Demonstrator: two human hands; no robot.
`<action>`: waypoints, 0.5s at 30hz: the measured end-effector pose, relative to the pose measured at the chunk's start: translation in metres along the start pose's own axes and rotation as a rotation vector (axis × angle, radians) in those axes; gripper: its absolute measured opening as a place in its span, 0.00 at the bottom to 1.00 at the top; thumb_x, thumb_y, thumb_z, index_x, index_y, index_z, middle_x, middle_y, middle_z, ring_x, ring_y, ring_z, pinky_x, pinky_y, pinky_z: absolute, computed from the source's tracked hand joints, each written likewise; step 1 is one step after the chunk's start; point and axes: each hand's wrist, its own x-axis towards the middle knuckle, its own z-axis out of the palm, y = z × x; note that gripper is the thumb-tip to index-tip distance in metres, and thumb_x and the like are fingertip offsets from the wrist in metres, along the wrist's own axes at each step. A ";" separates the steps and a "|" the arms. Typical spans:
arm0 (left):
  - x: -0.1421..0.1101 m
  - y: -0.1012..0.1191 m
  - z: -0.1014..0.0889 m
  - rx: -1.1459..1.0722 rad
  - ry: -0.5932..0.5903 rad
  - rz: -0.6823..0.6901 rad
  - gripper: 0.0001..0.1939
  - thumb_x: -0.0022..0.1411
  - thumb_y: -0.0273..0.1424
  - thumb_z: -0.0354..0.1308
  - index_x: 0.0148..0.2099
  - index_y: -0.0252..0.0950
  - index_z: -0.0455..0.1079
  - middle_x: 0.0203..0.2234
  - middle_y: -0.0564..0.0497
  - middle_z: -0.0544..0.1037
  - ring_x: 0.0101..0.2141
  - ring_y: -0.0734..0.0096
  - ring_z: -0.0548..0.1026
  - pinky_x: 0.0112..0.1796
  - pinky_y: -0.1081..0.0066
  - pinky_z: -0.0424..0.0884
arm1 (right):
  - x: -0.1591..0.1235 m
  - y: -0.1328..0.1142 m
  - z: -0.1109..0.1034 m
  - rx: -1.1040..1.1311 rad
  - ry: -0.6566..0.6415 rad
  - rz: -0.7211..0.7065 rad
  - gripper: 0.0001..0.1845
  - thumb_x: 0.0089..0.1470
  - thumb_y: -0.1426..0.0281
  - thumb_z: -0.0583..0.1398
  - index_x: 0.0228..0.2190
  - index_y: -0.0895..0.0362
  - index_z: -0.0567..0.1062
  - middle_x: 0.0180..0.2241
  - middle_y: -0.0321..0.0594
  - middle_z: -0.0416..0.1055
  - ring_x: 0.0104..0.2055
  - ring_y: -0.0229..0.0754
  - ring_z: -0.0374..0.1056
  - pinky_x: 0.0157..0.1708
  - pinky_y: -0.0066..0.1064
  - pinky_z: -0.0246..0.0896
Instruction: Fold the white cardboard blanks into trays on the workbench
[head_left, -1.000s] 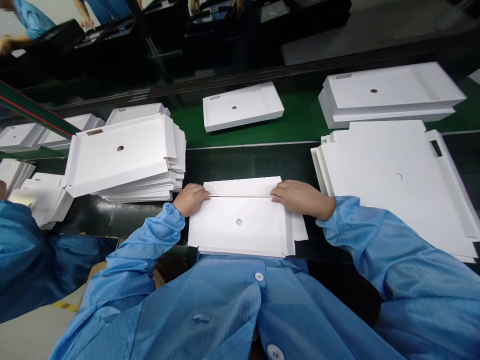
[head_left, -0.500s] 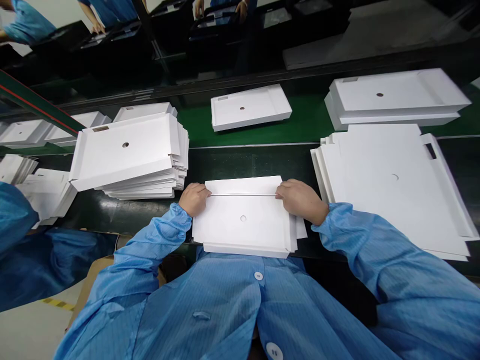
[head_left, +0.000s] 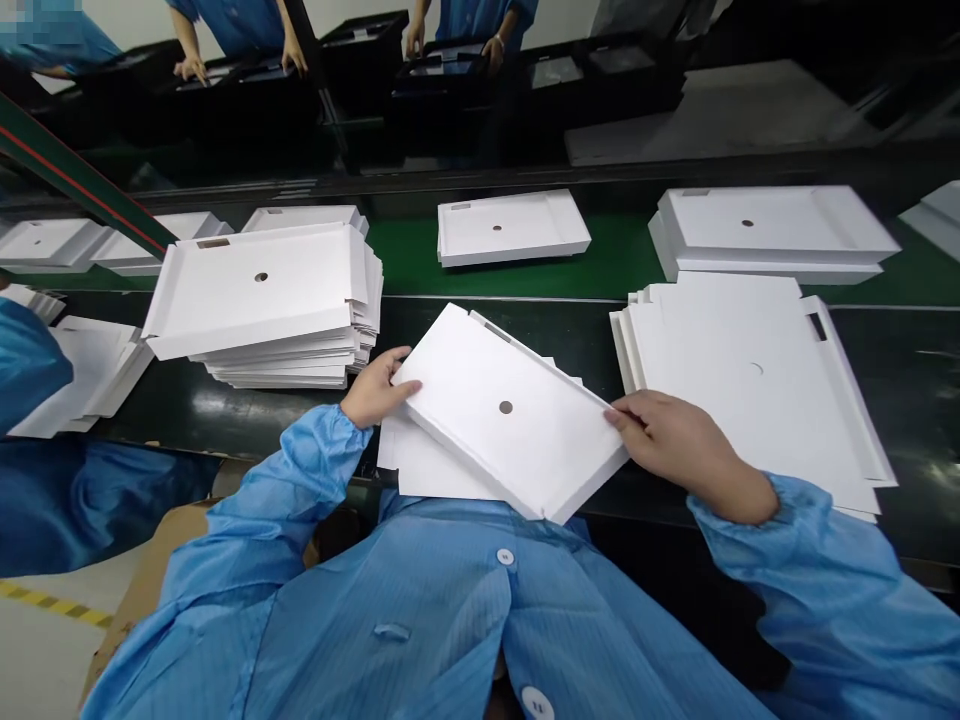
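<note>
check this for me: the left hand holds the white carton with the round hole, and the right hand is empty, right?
The right hand is not empty: the head view shows it holding the right end of the white carton. The left hand does hold that carton, which has a round hole.

No readable text, labels or numbers anywhere.

dark bench [head_left: 574, 335], white card stacks [head_left: 780, 400] on it, green strip [head_left: 409, 240] behind, white trays [head_left: 525, 218] atop
</note>
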 end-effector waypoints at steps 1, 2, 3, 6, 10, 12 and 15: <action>0.009 0.003 0.002 -0.044 0.024 -0.005 0.33 0.62 0.39 0.62 0.66 0.33 0.60 0.39 0.48 0.79 0.35 0.68 0.78 0.37 0.67 0.77 | -0.005 -0.002 0.002 -0.011 -0.047 -0.006 0.18 0.64 0.62 0.50 0.32 0.53 0.76 0.34 0.43 0.77 0.37 0.48 0.73 0.34 0.36 0.63; 0.021 0.006 0.003 -0.072 0.046 -0.009 0.33 0.61 0.37 0.63 0.66 0.34 0.61 0.40 0.48 0.79 0.36 0.67 0.78 0.38 0.66 0.77 | -0.009 -0.005 0.004 -0.027 -0.100 -0.017 0.18 0.64 0.62 0.50 0.31 0.53 0.75 0.33 0.43 0.77 0.35 0.47 0.73 0.32 0.36 0.62; 0.034 0.010 0.003 -0.081 0.070 -0.004 0.33 0.60 0.35 0.63 0.66 0.35 0.61 0.41 0.48 0.78 0.37 0.66 0.78 0.39 0.65 0.77 | -0.012 -0.009 0.006 -0.046 -0.154 -0.033 0.18 0.65 0.62 0.50 0.30 0.53 0.75 0.32 0.42 0.76 0.34 0.46 0.73 0.31 0.35 0.60; 0.079 0.025 0.003 -0.120 0.107 0.009 0.35 0.57 0.28 0.64 0.66 0.34 0.62 0.42 0.47 0.77 0.38 0.65 0.77 0.43 0.61 0.77 | -0.015 -0.031 0.013 -0.087 -0.294 -0.107 0.19 0.65 0.62 0.50 0.29 0.54 0.75 0.32 0.41 0.77 0.34 0.44 0.73 0.30 0.33 0.58; 0.124 0.040 0.016 -0.284 0.056 -0.093 0.38 0.50 0.21 0.66 0.64 0.31 0.63 0.41 0.47 0.77 0.38 0.66 0.77 0.45 0.62 0.76 | -0.010 -0.066 0.019 -0.058 -0.475 -0.275 0.20 0.66 0.61 0.51 0.30 0.55 0.78 0.34 0.42 0.78 0.37 0.45 0.73 0.33 0.32 0.57; 0.131 0.040 0.027 -0.413 -0.004 -0.128 0.40 0.48 0.19 0.67 0.64 0.30 0.63 0.40 0.47 0.78 0.38 0.66 0.78 0.44 0.63 0.76 | -0.002 -0.076 0.020 -0.033 -0.510 -0.313 0.21 0.66 0.58 0.52 0.31 0.55 0.79 0.34 0.42 0.78 0.37 0.45 0.73 0.34 0.32 0.58; 0.124 0.031 0.041 -0.597 -0.057 -0.189 0.44 0.45 0.18 0.68 0.65 0.30 0.62 0.39 0.47 0.79 0.37 0.67 0.79 0.44 0.64 0.75 | 0.026 -0.073 0.021 0.038 -0.334 -0.214 0.22 0.67 0.59 0.51 0.33 0.56 0.79 0.36 0.44 0.78 0.39 0.46 0.72 0.39 0.33 0.61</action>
